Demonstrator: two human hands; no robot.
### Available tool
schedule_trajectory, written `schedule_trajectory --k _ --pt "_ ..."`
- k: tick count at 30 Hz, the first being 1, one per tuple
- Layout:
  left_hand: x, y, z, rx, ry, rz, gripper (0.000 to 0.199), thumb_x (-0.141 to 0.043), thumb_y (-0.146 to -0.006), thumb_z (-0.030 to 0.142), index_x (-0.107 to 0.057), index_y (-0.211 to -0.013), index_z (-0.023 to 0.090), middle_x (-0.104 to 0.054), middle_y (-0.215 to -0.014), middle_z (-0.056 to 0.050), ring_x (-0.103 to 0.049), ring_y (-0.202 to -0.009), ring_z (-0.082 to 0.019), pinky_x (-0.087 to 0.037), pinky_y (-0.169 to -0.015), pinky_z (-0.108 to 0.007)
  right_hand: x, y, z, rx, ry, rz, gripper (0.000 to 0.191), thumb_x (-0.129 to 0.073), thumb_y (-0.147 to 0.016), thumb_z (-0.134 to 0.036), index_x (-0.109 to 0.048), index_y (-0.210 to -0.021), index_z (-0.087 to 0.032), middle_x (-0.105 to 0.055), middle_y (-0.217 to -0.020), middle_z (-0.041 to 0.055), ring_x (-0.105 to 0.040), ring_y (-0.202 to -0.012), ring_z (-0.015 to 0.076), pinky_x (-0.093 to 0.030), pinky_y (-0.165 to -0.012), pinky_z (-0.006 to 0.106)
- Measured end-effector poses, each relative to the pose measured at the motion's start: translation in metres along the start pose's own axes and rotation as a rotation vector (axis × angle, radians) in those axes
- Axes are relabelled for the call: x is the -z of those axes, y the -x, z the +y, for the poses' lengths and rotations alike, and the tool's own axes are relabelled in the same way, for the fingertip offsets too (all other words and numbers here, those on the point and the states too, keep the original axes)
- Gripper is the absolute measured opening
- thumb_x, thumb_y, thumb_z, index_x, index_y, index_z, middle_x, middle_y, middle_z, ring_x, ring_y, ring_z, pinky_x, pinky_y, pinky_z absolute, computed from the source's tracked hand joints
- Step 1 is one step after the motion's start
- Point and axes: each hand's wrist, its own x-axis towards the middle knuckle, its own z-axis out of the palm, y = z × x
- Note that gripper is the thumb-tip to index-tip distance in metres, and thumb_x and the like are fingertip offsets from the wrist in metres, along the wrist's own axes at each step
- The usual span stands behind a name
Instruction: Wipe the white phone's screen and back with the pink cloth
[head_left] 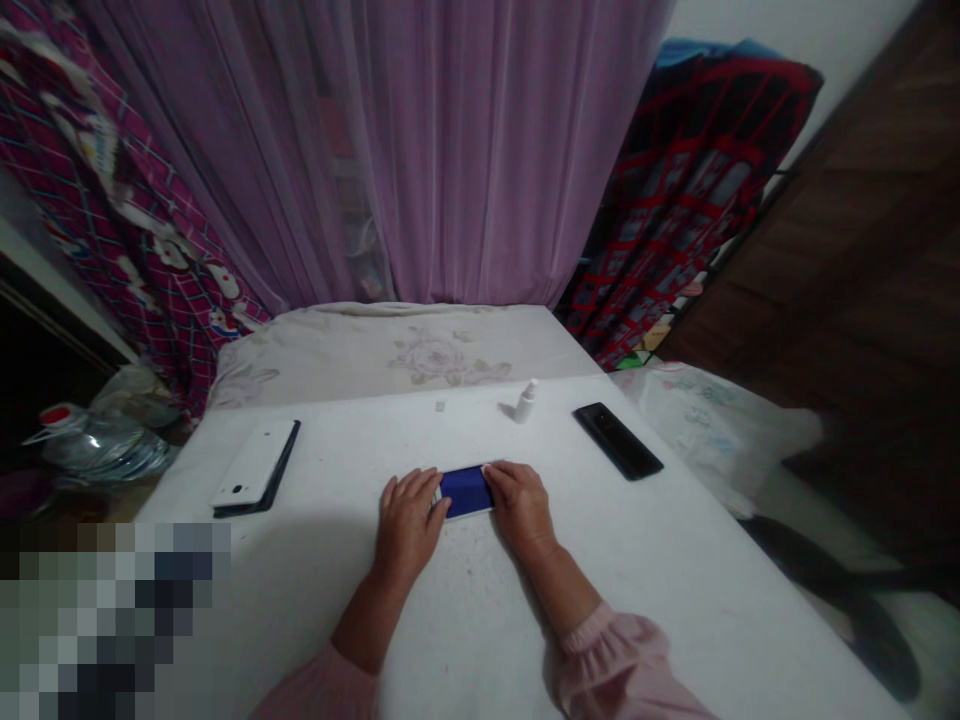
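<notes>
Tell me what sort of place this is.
Probably a room in someone's home: a long purple curtain hangs behind the table, a flowered cloth covers its far end, and a big water bottle is at the left.

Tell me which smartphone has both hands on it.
The blue-screened smartphone, between the left hand and the right hand. Neither hand touches the white smartphone at left, atop something dark, or the black smartphone at right.
</notes>
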Motion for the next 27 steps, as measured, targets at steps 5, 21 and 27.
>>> schedule_trajectory --k 5,21,27 --pt "0.002 0.001 -0.007 -0.038 -0.009 -0.052 0.041 -0.056 -0.090 0.036 -0.059 -0.128 0.021 -0.063 -0.131 -0.011 -0.054 -0.125 -0.030 -0.032 -0.110 -0.056 0.001 0.002 0.004 -0.005 0.016 -0.001 0.031 -0.047 -0.092 -0.016 -0.072 -0.110 -0.020 -0.073 -0.107 0.0080 -0.062 -0.095 0.0221 -0.047 -0.089 0.036" --pt "0.000 0.006 -0.024 -0.180 -0.074 -0.092 0.065 -0.058 -0.086 0.050 -0.045 -0.142 0.018 -0.054 -0.139 -0.016 -0.048 -0.131 -0.031 -0.029 -0.113 -0.052 0.013 0.021 -0.008 0.042 0.191 -0.152 0.045 -0.039 -0.097 -0.023 -0.047 -0.141 -0.019 -0.057 -0.138 0.0109 -0.044 -0.133 0.0301 -0.032 -0.107 0.053" --pt "0.001 0.005 -0.022 -0.177 -0.069 -0.079 0.063 -0.057 -0.086 0.049 -0.047 -0.140 0.019 -0.056 -0.138 -0.015 -0.049 -0.130 -0.032 -0.029 -0.113 -0.052 0.010 0.027 -0.024 0.105 0.159 -0.158 0.048 -0.041 -0.096 -0.024 -0.046 -0.141 -0.008 -0.054 -0.139 0.0173 -0.048 -0.130 0.0296 -0.031 -0.111 0.053"
